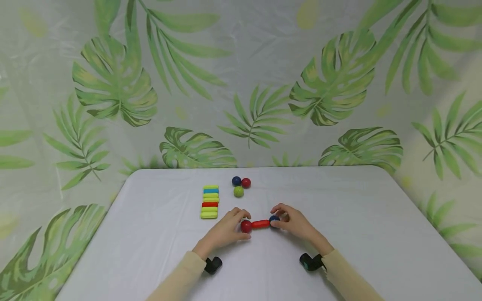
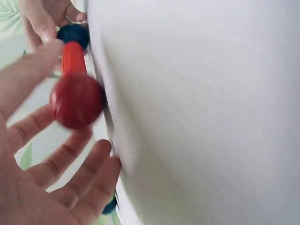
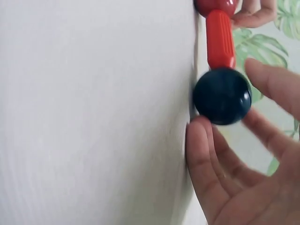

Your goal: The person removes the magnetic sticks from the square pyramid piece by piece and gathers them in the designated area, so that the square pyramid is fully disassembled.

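Note:
A red stick (image 1: 260, 224) lies on the table between a red ball (image 1: 246, 226) and a dark blue ball (image 3: 222, 96), joined end to end with them. My left hand (image 1: 227, 228) is spread around the red ball, its thumb and fingers loosely bent, with gaps showing in the left wrist view. Around the blue ball is my right hand (image 1: 296, 222). In the right wrist view its thumb stands apart from the ball, while the lower fingertips lie close against it; whether they touch is unclear.
Left of the hands, a column of short sticks, several yellow-green, one blue (image 1: 211, 191) and one red (image 1: 209, 205), lies on the white table (image 1: 339, 196). Farther back sit a blue ball (image 1: 236, 181), a red ball (image 1: 246, 182) and a green ball (image 1: 239, 191). A leaf-patterned cloth (image 1: 263, 50) hangs behind.

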`<action>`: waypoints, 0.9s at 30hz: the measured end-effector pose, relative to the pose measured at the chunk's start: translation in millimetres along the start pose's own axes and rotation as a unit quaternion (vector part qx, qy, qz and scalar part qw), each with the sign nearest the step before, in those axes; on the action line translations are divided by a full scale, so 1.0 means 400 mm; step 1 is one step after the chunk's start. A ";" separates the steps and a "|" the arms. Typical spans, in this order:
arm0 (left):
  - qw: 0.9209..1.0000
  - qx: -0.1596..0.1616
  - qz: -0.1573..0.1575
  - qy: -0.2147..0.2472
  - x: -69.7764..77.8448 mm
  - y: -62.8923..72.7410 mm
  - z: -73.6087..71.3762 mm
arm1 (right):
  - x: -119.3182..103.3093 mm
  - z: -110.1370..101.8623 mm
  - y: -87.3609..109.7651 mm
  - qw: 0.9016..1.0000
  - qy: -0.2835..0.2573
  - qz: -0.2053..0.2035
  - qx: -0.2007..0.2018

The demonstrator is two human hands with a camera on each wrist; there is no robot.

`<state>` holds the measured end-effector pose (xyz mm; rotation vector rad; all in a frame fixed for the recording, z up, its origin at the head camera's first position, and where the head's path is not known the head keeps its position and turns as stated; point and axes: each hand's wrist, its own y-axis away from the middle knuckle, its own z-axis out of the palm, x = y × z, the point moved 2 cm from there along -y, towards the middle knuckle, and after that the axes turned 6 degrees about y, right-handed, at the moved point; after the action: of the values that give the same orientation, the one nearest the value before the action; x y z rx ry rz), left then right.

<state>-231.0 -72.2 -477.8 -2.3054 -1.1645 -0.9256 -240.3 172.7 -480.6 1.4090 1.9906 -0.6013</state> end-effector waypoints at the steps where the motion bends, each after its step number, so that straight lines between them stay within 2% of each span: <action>1: 1.000 0.000 0.003 -0.027 0.005 -0.008 0.006 | 0.002 -0.001 0.002 1.000 -0.001 -0.008 -0.012; 3: 0.997 -0.001 0.012 -0.071 0.013 -0.022 0.012 | 0.005 -0.003 0.005 0.999 -0.003 -0.023 -0.030; 5: 0.995 -0.010 0.022 -0.095 0.018 -0.032 0.009 | 0.008 -0.006 0.006 0.999 -0.006 -0.032 -0.040; 7: 0.996 -0.020 0.022 -0.084 0.018 -0.039 -0.001 | 0.009 -0.008 0.006 0.998 -0.009 -0.037 -0.042; 9: 0.999 -0.010 0.013 -0.050 0.011 -0.045 -0.016 | 0.009 -0.010 0.006 0.998 -0.013 -0.038 -0.044; 10: 1.000 0.006 0.004 -0.025 0.005 -0.049 -0.026 | 0.009 -0.011 0.007 0.998 -0.016 -0.038 -0.043; 12: 0.997 0.064 -0.014 0.032 -0.009 -0.061 -0.051 | 0.009 -0.013 0.008 0.998 -0.021 -0.039 -0.043; 15: 0.979 0.176 -0.038 0.092 -0.032 -0.086 -0.094 | 0.011 -0.013 0.009 0.998 -0.022 -0.040 -0.039; 17: 0.967 0.231 -0.053 0.097 -0.046 -0.108 -0.119 | 0.012 -0.012 0.008 0.998 -0.020 -0.042 -0.036; 19: 0.960 0.257 -0.078 0.084 -0.060 -0.129 -0.136 | 0.013 -0.011 0.008 0.998 -0.020 -0.042 -0.035; 21: 0.959 0.255 -0.105 0.061 -0.073 -0.151 -0.144 | 0.013 -0.010 0.009 0.998 -0.022 -0.041 -0.035; 23: 0.962 0.239 -0.124 0.035 -0.083 -0.171 -0.146 | 0.014 -0.009 0.009 0.998 -0.024 -0.038 -0.034; 27: 0.969 0.209 -0.129 0.002 -0.098 -0.202 -0.136 | 0.015 -0.009 0.010 0.999 -0.027 -0.034 -0.031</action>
<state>-334.5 -80.2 -463.1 -1.8459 -1.5175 -0.6841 -238.8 180.5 -482.6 1.2798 2.0042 -0.5948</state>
